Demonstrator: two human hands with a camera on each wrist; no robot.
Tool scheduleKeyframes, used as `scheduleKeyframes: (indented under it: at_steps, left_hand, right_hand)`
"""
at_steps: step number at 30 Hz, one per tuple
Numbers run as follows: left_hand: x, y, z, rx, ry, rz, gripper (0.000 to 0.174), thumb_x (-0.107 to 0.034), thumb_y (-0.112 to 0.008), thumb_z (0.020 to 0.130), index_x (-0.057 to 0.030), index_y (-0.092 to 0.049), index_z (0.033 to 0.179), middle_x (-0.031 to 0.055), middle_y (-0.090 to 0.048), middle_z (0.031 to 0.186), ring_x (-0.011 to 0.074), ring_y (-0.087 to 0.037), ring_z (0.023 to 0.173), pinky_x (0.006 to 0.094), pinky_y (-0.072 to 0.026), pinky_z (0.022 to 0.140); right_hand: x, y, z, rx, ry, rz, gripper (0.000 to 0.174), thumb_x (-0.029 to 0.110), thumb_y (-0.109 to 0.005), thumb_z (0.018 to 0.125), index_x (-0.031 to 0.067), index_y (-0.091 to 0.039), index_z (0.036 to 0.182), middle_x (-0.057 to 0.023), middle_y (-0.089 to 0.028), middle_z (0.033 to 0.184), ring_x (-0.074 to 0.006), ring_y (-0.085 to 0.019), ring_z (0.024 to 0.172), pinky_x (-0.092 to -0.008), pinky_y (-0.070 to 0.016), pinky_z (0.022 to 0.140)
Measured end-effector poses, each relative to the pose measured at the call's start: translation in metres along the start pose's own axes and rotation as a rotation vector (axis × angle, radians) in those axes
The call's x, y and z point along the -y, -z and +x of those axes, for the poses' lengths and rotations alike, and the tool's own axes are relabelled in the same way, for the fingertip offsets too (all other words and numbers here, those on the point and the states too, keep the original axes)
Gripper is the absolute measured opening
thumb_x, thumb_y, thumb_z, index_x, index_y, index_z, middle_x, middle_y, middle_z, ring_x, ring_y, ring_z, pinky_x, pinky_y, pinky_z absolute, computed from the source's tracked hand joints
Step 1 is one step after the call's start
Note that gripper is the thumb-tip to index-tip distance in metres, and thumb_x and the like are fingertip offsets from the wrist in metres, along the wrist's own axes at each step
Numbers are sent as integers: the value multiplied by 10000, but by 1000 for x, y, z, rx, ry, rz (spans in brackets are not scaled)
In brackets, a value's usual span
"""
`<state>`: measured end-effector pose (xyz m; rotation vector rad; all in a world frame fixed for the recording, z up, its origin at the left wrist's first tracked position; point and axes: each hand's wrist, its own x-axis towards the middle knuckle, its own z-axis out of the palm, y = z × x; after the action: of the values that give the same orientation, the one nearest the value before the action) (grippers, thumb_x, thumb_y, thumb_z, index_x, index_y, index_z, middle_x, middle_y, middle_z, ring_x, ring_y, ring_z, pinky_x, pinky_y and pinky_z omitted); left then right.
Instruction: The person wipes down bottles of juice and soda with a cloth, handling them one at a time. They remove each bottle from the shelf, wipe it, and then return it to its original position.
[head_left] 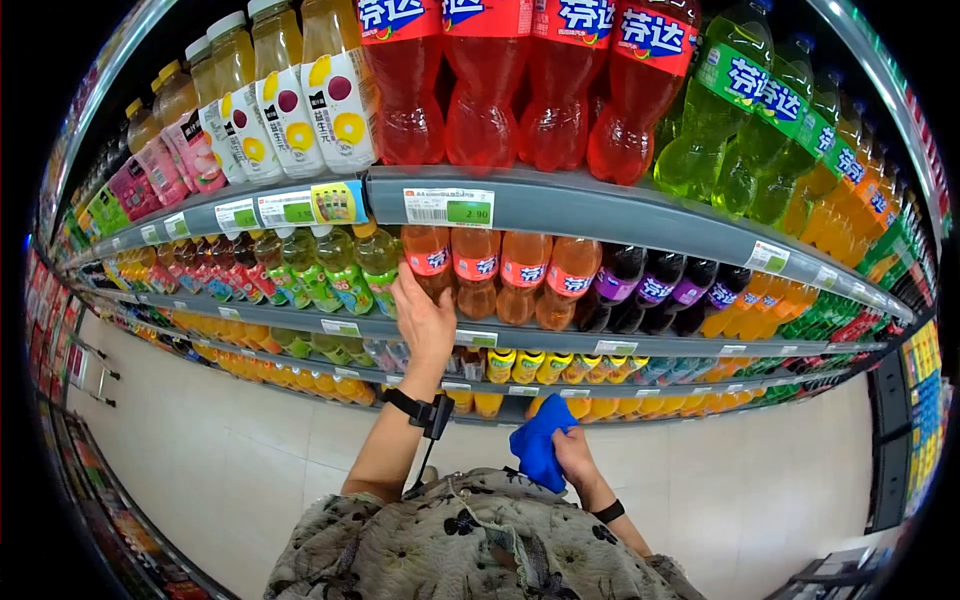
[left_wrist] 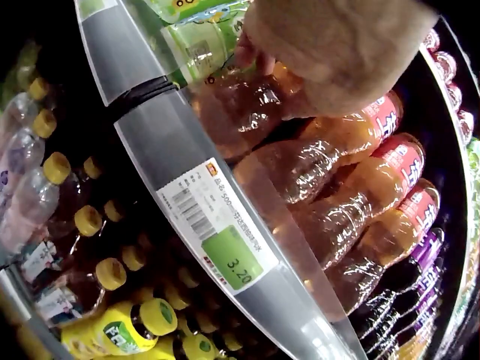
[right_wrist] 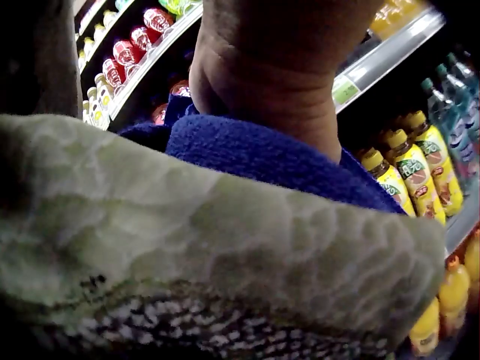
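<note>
In the head view my left hand point(head_left: 427, 322) is at the leftmost amber soda bottle point(head_left: 428, 262), which has a red label and stands in the front row. Its fingers lie along the bottle's left side and the thumb is at the right, gripping the lower part. From the left wrist, the back of the hand point(left_wrist: 337, 52) hides that bottle's label, while its amber base point(left_wrist: 240, 112) shows below. Low in front of the body, my right hand point(head_left: 574, 456) grips a bunched blue cloth point(head_left: 538, 442). The right wrist view has the cloth point(right_wrist: 247, 154) partly behind the patterned shirt point(right_wrist: 225, 210).
More amber bottles point(head_left: 522, 275) stand close on the right, with green-labelled bottles point(head_left: 378, 262) on the left. A shelf edge point(head_left: 590, 210) overhangs this row, and large red bottles point(head_left: 485, 90) stand above it. Yellow bottles point(head_left: 525, 366) fill a lower shelf. Pale floor point(head_left: 250, 440) lies below.
</note>
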<state>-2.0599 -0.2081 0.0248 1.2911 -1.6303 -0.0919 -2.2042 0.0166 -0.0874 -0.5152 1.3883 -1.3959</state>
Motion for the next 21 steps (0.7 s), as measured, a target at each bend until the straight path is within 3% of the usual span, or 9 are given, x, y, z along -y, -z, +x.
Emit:
scheduleKeyframes:
  at_steps: [3, 6, 11, 21]
  left_hand:
    - [-4, 5, -7, -130, -103, -42, 692, -83, -711, 718, 6, -322, 1285, 196, -442, 1112, 352, -489, 997, 396, -437, 812]
    - [-12, 11, -14, -19, -228, -160, 585, -148, -699, 734, 5, -415, 1222, 195, -491, 1088, 373, -489, 1000, 414, -434, 829]
    - [-27, 3, -16, 162, -69, -323, 596, -178, -683, 767, 25, -388, 1243, 194, -484, 1140, 312, -579, 831, 364, -494, 672]
    - [-29, -16, -39, 196, 186, -466, 728, -189, -710, 742, 28, -313, 1313, 185, -446, 1199, 222, -587, 636, 345, -490, 631]
  right_hand:
    - [3, -5, -7, -52, -24, -14, 165, 88, -448, 857, -10, -568, 799, -13, -561, 675, -112, -534, 553, -268, -448, 487]
    - [2, -9, -10, -87, -84, 10, 165, 86, -448, 856, -3, -562, 777, -3, -549, 659, -108, -521, 529, -264, -440, 470]
    - [-5, -8, -9, -61, -102, -3, 170, 84, -449, 862, 0, -566, 772, -6, -560, 660, -103, -528, 523, -254, -444, 465]
    - [3, -10, -19, -70, -77, 87, 156, 86, -455, 882, -9, -576, 854, -25, -591, 727, -114, -563, 577, -256, -477, 509]
